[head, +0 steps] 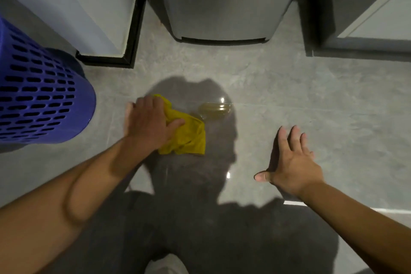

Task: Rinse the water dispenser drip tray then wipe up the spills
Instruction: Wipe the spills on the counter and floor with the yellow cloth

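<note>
A crumpled yellow cloth (189,138) lies on the grey tiled floor (311,95), in the middle of the view. My left hand (151,122) presses down on the cloth's left part, fingers spread over it. Just right of the cloth's top edge a small puddle of spilled water (214,110) glistens on a tile joint, touching the cloth's corner. My right hand (293,162) rests flat on the bare floor to the right, fingers apart and holding nothing. The grey base of the water dispenser (222,6) stands straight ahead. No drip tray is in view.
A blue perforated plastic basket (37,89) stands at the left, close to my left arm. A pale cabinet with a black plinth (93,18) is behind it. Another cabinet (367,24) stands at the right. My knee (166,264) shows at the bottom edge.
</note>
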Tool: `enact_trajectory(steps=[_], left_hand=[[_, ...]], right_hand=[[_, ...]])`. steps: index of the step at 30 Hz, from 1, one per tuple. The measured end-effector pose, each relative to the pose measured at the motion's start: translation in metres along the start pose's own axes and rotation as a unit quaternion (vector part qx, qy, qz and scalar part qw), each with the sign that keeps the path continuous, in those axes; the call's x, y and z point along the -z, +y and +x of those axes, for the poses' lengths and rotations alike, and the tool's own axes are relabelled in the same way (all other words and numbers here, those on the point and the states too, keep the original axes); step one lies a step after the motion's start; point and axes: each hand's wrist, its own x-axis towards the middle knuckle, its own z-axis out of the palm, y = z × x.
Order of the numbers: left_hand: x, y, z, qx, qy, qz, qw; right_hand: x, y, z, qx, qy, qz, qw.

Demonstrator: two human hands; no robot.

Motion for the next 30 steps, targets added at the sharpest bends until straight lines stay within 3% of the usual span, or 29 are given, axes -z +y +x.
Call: enact_trajectory(steps=[4, 9, 12, 17, 21, 26, 30], left_hand=[[-0.004, 0.022, 0.024, -0.097, 0.011, 0.049, 0.994], [-0.015, 0.075, 0.024, -0.205, -0.01, 0.013, 0.979], [-0.021, 0.088, 0.016, -0.251, -0.009, 0.028, 0.968], [-0.039, 0.087, -0.019, -0.27, -0.007, 0.026, 0.962], [-0.051, 0.083, -0.036, -0.264, 0.017, 0.029, 0.964], [-0.029, 0.112, 0.013, -0.181, -0.001, 0.015, 0.983], [-0.017, 0.137, 0.051, -0.275, 0.008, 0.05, 0.96]], right_hand=[[0.002, 0.002, -0.002, -0.001, 0.005, 0.011, 1.0], [0.011, 0.002, -0.007, 0.005, -0.01, 0.005, 1.0], [0.019, 0.021, -0.011, 0.022, -0.02, 0.075, 0.997], [0.019, 0.079, -0.032, -0.037, -0.061, -0.008, 0.997], [0.01, 0.084, -0.039, -0.033, -0.078, -0.044, 0.995], [0.012, 0.079, -0.035, -0.036, -0.088, -0.043, 0.995], [0.012, 0.081, -0.037, -0.037, -0.09, -0.037, 0.995]])
